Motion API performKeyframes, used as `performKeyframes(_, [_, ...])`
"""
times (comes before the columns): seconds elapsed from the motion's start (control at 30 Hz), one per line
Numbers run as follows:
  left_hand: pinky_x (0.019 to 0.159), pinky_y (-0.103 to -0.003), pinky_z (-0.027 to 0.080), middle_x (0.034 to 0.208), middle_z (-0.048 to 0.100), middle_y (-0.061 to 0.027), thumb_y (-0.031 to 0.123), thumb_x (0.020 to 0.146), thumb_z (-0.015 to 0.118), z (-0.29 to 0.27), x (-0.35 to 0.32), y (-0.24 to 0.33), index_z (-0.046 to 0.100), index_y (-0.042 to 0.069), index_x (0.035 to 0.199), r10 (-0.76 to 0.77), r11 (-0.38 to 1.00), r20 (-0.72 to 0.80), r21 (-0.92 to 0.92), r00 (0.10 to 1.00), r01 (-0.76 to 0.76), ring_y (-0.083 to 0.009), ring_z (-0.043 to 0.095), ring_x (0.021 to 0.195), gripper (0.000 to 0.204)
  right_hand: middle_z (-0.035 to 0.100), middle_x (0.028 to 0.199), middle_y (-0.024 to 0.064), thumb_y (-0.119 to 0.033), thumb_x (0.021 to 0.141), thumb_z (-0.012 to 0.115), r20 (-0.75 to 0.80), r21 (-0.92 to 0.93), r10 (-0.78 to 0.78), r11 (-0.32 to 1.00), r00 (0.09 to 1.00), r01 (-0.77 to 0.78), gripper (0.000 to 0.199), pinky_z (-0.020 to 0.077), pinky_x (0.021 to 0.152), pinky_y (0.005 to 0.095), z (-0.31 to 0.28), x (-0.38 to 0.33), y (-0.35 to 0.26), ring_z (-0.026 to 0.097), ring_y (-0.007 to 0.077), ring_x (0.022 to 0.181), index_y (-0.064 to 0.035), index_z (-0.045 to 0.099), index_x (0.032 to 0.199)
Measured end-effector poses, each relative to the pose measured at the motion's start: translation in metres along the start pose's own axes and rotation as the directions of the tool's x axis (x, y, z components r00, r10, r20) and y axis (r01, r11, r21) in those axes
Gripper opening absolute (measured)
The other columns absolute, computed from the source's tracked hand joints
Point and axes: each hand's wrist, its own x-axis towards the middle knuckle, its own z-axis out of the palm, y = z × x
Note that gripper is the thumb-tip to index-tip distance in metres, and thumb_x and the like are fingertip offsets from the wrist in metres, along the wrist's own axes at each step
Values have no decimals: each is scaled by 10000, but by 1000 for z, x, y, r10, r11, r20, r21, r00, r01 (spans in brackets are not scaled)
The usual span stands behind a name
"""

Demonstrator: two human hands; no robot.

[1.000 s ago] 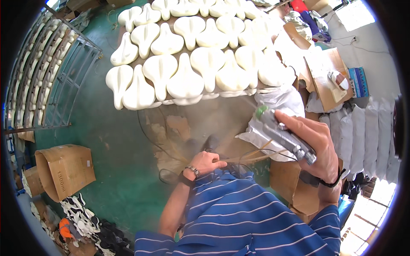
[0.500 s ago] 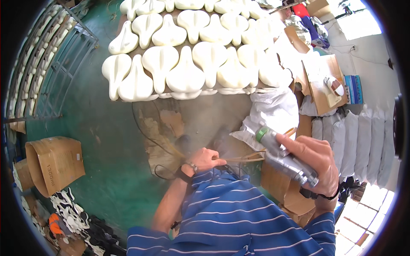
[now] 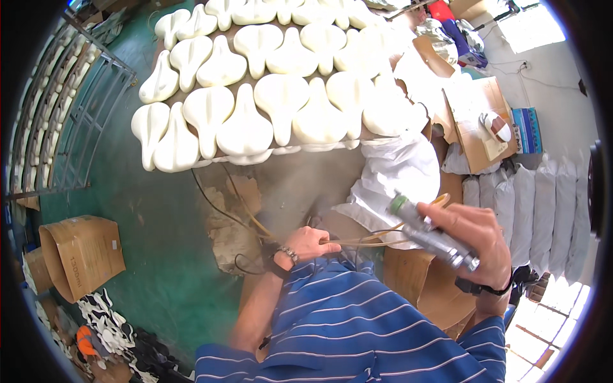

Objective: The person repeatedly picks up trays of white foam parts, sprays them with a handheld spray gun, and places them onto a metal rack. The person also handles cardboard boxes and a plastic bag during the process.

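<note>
My right hand (image 3: 485, 246) is wrapped around a silver spray gun (image 3: 437, 241) with a green ring near its front end, which points up and to the left. My left hand (image 3: 308, 243), at waist height, is closed around thin tan and dark hoses (image 3: 367, 242). These run from the fist toward the gun on one side and down toward the floor on the other. Beyond my hands, rows of cream-coloured bicycle saddles (image 3: 244, 127) cover a table, noses alternating toward and away from me. A faint haze hangs between the table and my left hand.
At my left stand an open cardboard box (image 3: 83, 255) and a metal rack (image 3: 96, 115) loaded with saddles. White sheeting (image 3: 399, 179) drapes off the table's right corner. Another open carton (image 3: 424, 281) sits below the gun. Wrapped white bundles (image 3: 523, 210) line the right wall.
The view has shifted, so the table of saddles sits further left and its front edge lower. My right hand with the spray gun is slightly further right; both grips are unchanged.
</note>
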Motion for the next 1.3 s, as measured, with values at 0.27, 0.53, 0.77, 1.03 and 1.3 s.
performKeyframes(0.27, [626,-401,473,640,652,-105,591,837,694,4,21,6,677,59,752,-11,1000,2,-15,1000,11,-281,636,631,539,697,901,135,-116,720,746,-75,-12,-40,999,996,39,638,524,640,390,-12,11,19,689,290,738,-21,607,1335])
performKeyframes(0.53, [681,-433,495,690,662,-153,590,850,669,-6,20,13,680,44,768,-60,998,53,-8,997,60,-334,650,694,552,637,812,106,-126,720,746,-191,-64,-76,996,979,65,672,509,631,395,2,23,29,653,300,716,-52,585,1368])
performKeyframes(0.77, [680,-435,496,694,666,-155,592,848,669,-8,19,9,676,43,758,-68,998,47,-5,997,68,-339,648,689,557,638,812,101,-148,721,747,-198,-29,-93,996,976,89,665,513,624,393,1,28,25,649,298,715,-53,592,1360])
performKeyframes(1.03, [623,-395,464,648,644,-124,632,828,684,-5,28,8,673,45,753,-63,998,58,0,996,63,-288,625,633,592,642,814,80,-137,715,749,-156,-53,-52,998,986,44,688,518,598,369,-5,5,30,670,257,731,-58,579,1377])
performKeyframes(1.3, [665,-423,491,695,665,-143,612,846,663,0,48,33,686,54,777,-40,999,124,27,992,37,-326,650,687,563,684,873,129,-87,693,749,-204,-52,52,997,978,-64,700,530,636,391,-23,-15,57,688,303,744,-42,579,1370])
